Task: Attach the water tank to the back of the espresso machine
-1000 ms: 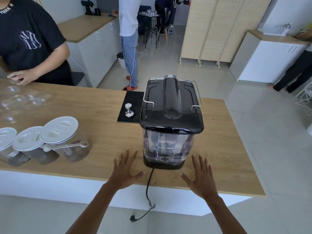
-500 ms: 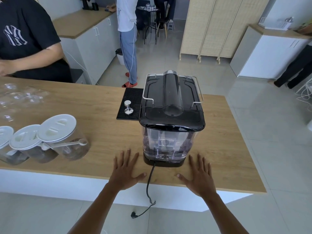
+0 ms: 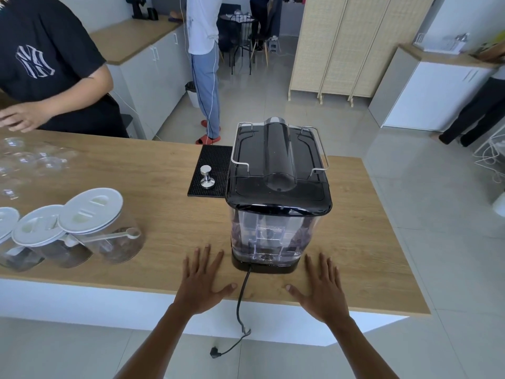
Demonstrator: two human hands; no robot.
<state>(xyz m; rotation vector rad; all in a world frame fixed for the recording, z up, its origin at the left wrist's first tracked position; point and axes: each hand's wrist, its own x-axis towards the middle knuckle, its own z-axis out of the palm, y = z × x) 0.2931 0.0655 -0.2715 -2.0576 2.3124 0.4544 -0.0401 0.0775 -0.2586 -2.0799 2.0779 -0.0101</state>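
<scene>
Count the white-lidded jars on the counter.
3, in a row at the counter's left: right jar, middle jar, left jar, cut by the frame edge; more may lie beyond.

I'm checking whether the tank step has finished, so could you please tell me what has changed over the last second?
Both hands have come down: the left hand and right hand now lie flat and empty on the counter, either side of the cord. Nothing was grasped. The tank stays seated on the machine; the jars and tamper are unmoved.
</scene>
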